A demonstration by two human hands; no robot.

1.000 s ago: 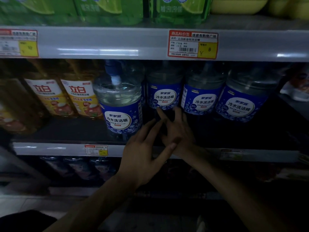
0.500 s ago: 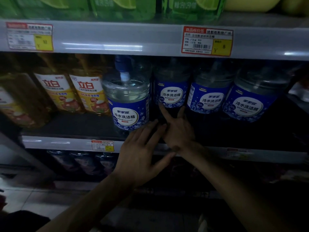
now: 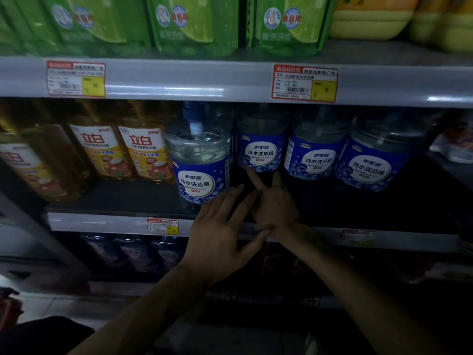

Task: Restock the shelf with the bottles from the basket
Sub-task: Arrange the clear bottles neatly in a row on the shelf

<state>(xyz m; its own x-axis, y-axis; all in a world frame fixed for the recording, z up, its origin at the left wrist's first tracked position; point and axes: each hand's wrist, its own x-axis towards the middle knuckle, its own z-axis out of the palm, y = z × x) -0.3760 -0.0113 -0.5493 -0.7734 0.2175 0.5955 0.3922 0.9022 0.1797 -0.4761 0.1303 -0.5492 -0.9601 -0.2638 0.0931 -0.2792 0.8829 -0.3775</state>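
A clear bottle with a blue label and blue pump top (image 3: pixel 201 160) stands at the front of the middle shelf (image 3: pixel 107 221). Three like bottles stand further back to its right: one (image 3: pixel 261 147), one (image 3: pixel 314 155) and one (image 3: pixel 373 160). My left hand (image 3: pixel 225 231) hovers just right of the front bottle's base with fingers spread, holding nothing. My right hand (image 3: pixel 273 201) lies flat on the shelf in front of the back row, its forefinger tip at the second bottle's label. The two hands overlap. No basket is in view.
Amber bottles with yellow labels (image 3: pixel 143 149) fill the shelf's left part. Green refill packs (image 3: pixel 184 21) and yellow jugs (image 3: pixel 371 19) sit on the shelf above. Dark bottles (image 3: pixel 133 249) stand on the shelf below. Dark open shelf floor (image 3: pixel 384 208) lies before the back row.
Both hands have slid a little forward into the shelf. The view has tilted slightly upward, showing more of the top shelf. The bottles have not moved.
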